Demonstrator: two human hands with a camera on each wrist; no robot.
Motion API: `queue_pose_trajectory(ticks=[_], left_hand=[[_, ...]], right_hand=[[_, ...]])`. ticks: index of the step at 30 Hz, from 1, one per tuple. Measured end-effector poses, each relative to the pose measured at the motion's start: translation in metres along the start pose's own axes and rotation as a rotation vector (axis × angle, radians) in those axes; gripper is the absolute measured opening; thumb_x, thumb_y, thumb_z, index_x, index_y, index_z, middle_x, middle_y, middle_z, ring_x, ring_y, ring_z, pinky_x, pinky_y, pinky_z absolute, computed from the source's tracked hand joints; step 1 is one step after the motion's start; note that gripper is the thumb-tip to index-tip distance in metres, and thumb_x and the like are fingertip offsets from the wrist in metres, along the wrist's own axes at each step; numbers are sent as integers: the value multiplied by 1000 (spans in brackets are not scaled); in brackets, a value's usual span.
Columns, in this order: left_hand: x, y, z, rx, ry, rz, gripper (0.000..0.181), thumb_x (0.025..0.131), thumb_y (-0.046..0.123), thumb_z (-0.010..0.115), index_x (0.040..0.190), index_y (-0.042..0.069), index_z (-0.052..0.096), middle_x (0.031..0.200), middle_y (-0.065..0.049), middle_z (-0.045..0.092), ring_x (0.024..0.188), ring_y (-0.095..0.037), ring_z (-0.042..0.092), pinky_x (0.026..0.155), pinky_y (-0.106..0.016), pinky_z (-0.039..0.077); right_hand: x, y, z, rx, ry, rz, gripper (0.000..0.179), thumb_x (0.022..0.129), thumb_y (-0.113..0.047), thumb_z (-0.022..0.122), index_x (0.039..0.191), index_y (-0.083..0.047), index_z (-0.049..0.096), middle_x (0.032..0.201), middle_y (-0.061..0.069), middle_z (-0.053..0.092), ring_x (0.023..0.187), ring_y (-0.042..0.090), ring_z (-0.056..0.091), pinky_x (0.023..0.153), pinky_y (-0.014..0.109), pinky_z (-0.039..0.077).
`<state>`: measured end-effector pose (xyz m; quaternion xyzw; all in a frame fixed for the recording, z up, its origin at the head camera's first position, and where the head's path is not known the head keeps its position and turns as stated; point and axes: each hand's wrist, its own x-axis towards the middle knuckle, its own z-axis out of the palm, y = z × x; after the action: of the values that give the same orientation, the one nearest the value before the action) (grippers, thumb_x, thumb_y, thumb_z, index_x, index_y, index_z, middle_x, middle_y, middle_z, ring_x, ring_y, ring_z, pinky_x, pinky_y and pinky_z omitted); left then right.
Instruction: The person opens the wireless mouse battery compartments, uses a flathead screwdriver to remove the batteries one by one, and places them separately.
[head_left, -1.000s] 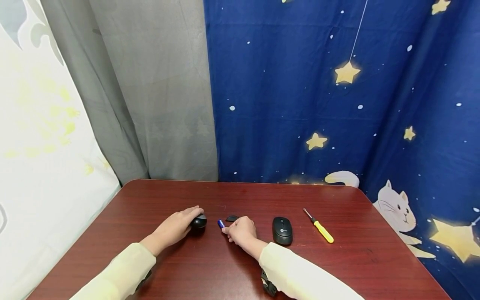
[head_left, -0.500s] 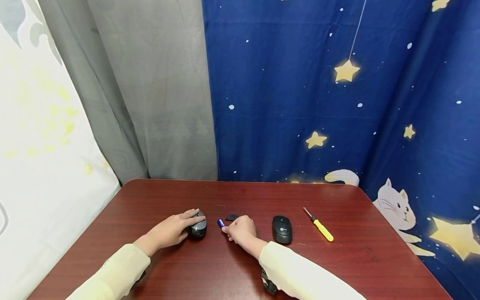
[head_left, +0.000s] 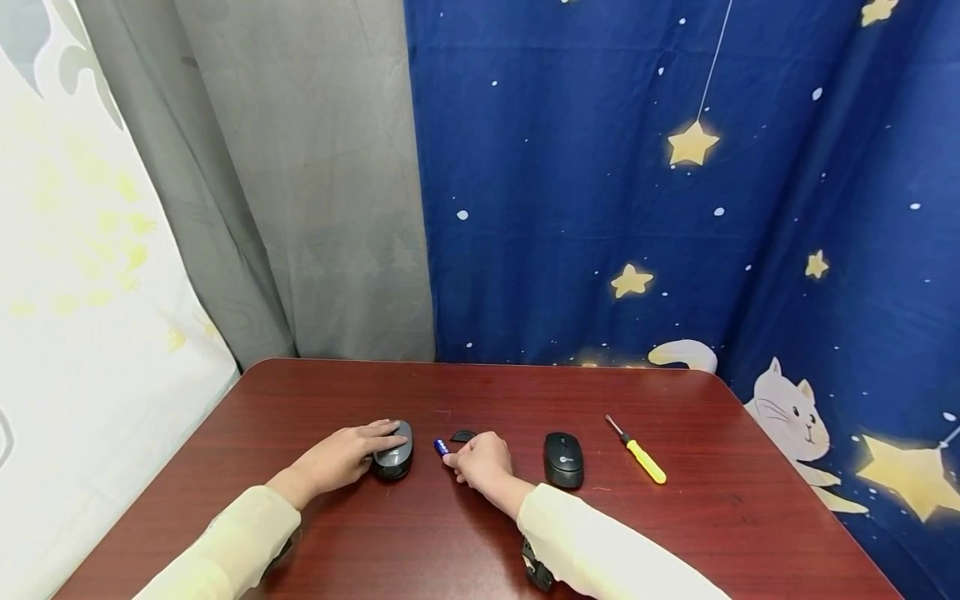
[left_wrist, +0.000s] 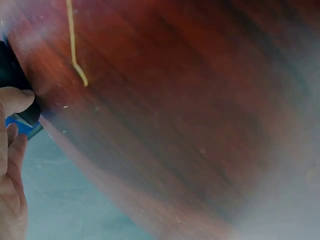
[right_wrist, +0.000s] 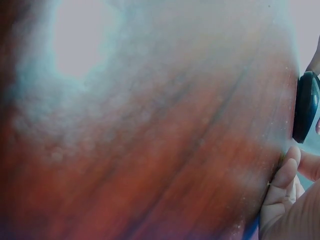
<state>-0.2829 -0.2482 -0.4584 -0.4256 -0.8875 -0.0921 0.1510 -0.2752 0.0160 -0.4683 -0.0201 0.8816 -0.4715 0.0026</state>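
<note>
Mouse (head_left: pixel 394 459) under left hand (head_left: pixel 341 458), smoothly oval; battery (head_left: pixel 441 447), a blue cylinder.

Indoor spot, curtained; home or makeshift studio, cannot tell which. Backdrop: dark-blue fabric curtain (head_left: pixel 540 167) printed with yellow stars (head_left: pixel 693 145), white cat (head_left: pixel 783 417); plain grey fabric curtain (head_left: pixel 322 183) beside; white printed cloth (head_left: pixel 82 350) at left. Reddish-brown, wood-grain, round-cornered counter (head_left: pixel 405 533) bears black-and-grey computer mouse (head_left: pixel 394 457), yellow-handled screwdriver (head_left: pixel 647 461).

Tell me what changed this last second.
The grey mouse turned in the left hand, which drew slightly back; its grey top now faces up, where mostly dark showed. The right hand stayed at the blue battery; black piece, black mouse, screwdriver lie unmoved.
</note>
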Motion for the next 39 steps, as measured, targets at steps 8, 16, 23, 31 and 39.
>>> queue_pose_trajectory(ticks=[8,16,23,31,39], left_hand=[[0,-2,1,14,-2,8,64,73,-16,64,130,12,63,134,-15,57,122,-30,54,90,-44,51],[0,-4,1,43,2,35,62,75,-16,66,129,13,64,134,-14,57,121,-31,54,90,-43,51],[0,-4,2,52,9,57,62,75,-16,67,129,13,64,133,-13,57,121,-30,55,90,-43,51],[-2,-4,0,67,27,57,62,73,-14,67,129,13,65,133,-12,58,119,-30,57,89,-42,52],[-3,-5,-2,68,43,45,63,72,-15,67,128,13,65,132,-13,59,117,-31,58,86,-42,53]], right_hand=[[0,-1,-1,11,-8,13,26,79,-24,82,58,-13,69,47,-6,58,44,12,58,37,25,43],[-1,-2,-2,25,-15,11,26,79,-23,81,60,-12,69,48,-5,59,44,12,58,37,25,44],[-2,-1,0,7,-8,-1,26,78,-23,82,59,-12,69,46,-4,58,40,11,55,37,24,43],[-2,-1,-1,18,-16,-3,25,78,-23,82,60,-12,69,46,-4,58,40,11,54,38,24,44],[-1,-1,-3,24,-21,-5,25,78,-23,82,60,-12,69,46,-5,57,40,11,54,38,24,44]])
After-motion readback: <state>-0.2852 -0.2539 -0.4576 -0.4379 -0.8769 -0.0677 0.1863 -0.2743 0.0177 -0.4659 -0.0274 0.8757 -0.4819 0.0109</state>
